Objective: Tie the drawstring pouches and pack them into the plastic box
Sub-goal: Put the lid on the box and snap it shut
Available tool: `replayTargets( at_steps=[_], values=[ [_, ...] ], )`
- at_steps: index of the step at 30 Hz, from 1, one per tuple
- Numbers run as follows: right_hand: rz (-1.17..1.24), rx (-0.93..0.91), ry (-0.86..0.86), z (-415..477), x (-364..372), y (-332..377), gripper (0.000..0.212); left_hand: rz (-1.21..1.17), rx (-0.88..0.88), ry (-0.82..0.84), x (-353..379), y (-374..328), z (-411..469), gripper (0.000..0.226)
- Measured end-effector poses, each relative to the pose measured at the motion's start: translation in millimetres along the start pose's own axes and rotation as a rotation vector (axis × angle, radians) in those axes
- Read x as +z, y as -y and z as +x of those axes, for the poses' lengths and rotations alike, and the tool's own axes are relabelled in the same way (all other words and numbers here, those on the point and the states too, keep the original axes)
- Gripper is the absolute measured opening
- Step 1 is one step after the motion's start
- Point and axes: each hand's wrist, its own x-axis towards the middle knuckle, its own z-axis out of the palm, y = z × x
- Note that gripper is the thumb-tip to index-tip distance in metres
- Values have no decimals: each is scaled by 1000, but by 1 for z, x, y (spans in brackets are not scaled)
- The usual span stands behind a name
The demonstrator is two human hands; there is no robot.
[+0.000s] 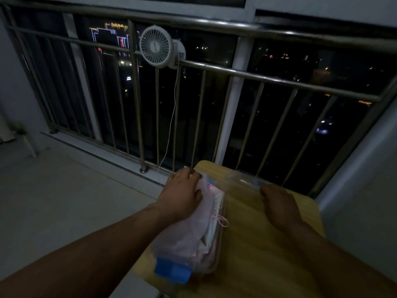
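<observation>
On the yellow table [257, 244], our left hand [182, 198] lies with fingers straight on the pouches [206, 229], which we judge soft, light and best pinched by their cords, heaped in the plastic box [171, 271], while whether our right hand [279, 205] grips anything we cannot tell.

Readable text: none.
Fan hub [154, 46]: too blurred, illegible.
Lit signs on distant building [116, 25]: orange and red shapes, illegible.

head view, downward over table [268, 244] (close)
</observation>
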Motion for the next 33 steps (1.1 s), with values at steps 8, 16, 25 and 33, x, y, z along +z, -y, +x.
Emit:
replayTargets(
  at_steps=[8,16,25,33],
  values=[
    [145,-201,-135,-18,-98,70,10,-49,-42,-48,-45,-19,-35,53],
    [502,-283,-123,-45,-196,127,10,-457,-270,-207,-98,-10,-38,99],
    [881,-101,-151,-28,-251,132,15,-711,-183,-229,-125,1,-27,49],
    [1005,59,-111,24,-189,130,22,-726,-357,-109,-94,20,-55,35]
  ],
)
